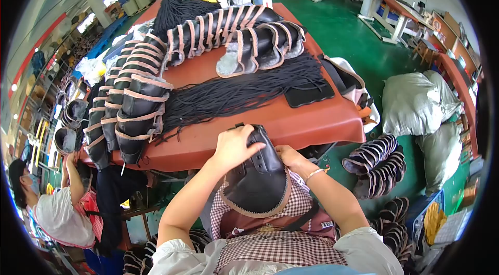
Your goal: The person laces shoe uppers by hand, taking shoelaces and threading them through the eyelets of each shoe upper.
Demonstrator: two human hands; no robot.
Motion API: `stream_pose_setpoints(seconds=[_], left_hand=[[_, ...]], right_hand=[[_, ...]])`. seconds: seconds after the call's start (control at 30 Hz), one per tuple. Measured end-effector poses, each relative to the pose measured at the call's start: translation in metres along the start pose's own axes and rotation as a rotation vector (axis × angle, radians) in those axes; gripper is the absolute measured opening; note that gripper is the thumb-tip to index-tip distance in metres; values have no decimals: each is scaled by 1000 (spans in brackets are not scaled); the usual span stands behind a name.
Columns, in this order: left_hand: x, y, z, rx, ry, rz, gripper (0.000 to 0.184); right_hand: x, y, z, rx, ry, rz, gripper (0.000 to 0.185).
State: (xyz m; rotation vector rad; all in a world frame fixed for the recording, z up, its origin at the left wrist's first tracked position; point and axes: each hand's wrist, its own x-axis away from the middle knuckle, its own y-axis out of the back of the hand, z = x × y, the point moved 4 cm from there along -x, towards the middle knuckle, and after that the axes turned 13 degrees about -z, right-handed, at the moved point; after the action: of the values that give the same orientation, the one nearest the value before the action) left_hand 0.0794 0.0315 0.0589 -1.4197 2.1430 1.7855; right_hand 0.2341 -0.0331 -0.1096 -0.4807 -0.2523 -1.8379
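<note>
A black leather shoe upper (254, 186) with a tan, stitched lower edge and a row of eyelets stands upright above my lap, at the table's front edge. My left hand (234, 147) is wrapped over its upper left side, with the thumb across the front. At the upper's right edge my right hand (292, 159) is closed in a pinch; the fingertips are partly hidden, and whatever they hold cannot be made out. Just beyond, a long bundle of black shoelaces (234, 93) lies on the red-brown table (332, 121), with a black phone (309, 93) over its right end.
Nested rows of fur-lined uppers (140, 103) line the table's left and back, with a shorter row (265, 46) nearer the middle. More uppers (374, 163) lie on the green floor at right, near white sacks (413, 103). A co-worker (65, 207) sits at left.
</note>
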Motion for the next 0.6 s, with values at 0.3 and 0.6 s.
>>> stream_pose_setpoints(seconds=[0.3, 0.6], left_hand=[[-5, -61, 53, -34, 200, 214, 48], [-52, -55, 135, -294, 3, -309, 14]], right_hand=[[-74, 7, -58, 165, -74, -38, 23], [-21, 62, -29, 1287, 115, -156, 35]])
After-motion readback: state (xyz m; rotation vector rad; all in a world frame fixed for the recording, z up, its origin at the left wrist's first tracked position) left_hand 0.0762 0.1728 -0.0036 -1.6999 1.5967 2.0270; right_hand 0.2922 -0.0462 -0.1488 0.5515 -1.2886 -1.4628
